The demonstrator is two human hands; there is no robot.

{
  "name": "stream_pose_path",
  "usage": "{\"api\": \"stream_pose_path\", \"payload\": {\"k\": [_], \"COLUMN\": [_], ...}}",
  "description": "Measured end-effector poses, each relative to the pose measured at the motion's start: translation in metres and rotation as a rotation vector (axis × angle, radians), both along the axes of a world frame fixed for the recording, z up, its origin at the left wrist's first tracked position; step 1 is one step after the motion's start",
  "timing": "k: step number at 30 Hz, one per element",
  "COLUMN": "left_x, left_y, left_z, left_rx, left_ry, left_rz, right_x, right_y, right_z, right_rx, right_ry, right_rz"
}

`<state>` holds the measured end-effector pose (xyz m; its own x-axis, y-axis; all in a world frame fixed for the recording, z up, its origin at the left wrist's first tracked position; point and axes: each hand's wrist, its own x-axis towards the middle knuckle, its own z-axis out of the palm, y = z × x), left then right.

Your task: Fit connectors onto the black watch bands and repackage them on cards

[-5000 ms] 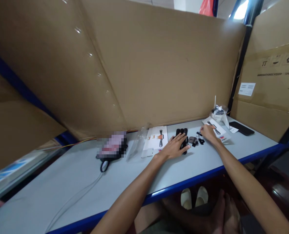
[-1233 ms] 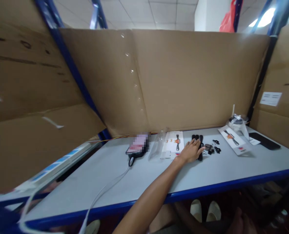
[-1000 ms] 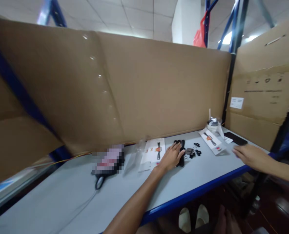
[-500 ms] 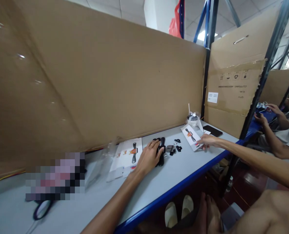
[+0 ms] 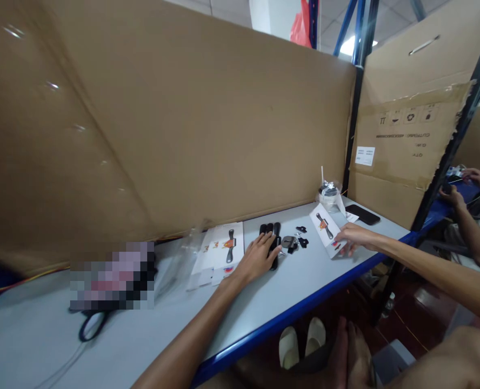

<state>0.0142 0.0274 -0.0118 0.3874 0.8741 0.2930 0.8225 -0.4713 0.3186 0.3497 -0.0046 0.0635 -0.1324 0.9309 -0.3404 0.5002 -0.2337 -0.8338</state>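
My left hand (image 5: 257,259) lies flat, fingers spread, on a row of black watch straps (image 5: 274,241) on the grey table (image 5: 151,324). My right hand (image 5: 354,236) reaches to the right and rests its fingers on the near end of a white printed card (image 5: 324,230) showing a watch; the card looks tilted up off the table. Between the hands lie a small dark watch body (image 5: 288,242) and a few small black parts (image 5: 302,236).
A flat white printed box (image 5: 218,255) and clear plastic bag (image 5: 181,262) lie left of my left hand. A blurred object with a black cable (image 5: 90,324) lies further left. A black phone (image 5: 362,214) and a bagged cup (image 5: 329,192) stand at the back right. Cardboard walls the table. Another person's hands (image 5: 462,186) work beyond the right post.
My right hand came back in from the right and settled on the white card. The view swung right and steadied. My left hand stayed on the black straps.
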Motion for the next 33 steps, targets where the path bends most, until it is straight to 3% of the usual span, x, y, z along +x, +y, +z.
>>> {"api": "stream_pose_path", "payload": {"k": [8, 17, 26, 30, 33], "left_x": [0.016, 0.052, 0.044, 0.041, 0.045], "left_y": [0.003, 0.014, 0.011, 0.005, -0.004], "left_z": [0.0, 0.0, 0.001, 0.012, 0.034], "left_rx": [-0.13, -0.133, -0.153, 0.003, 0.025], "left_ry": [0.046, -0.02, 0.005, -0.203, -0.616], "left_rz": [0.063, 0.085, 0.072, 0.122, 0.125], "right_x": [-0.007, -0.008, -0.01, -0.018, -0.035], "right_y": [-0.01, -0.006, -0.01, -0.014, -0.024], "right_z": [0.009, 0.001, 0.005, 0.011, 0.018], "right_rx": [-0.04, -0.036, -0.028, -0.031, 0.001], "right_ry": [0.005, 0.019, 0.16, 0.357, 0.463], "right_rz": [0.0, 0.005, -0.103, -0.167, -0.117]}}
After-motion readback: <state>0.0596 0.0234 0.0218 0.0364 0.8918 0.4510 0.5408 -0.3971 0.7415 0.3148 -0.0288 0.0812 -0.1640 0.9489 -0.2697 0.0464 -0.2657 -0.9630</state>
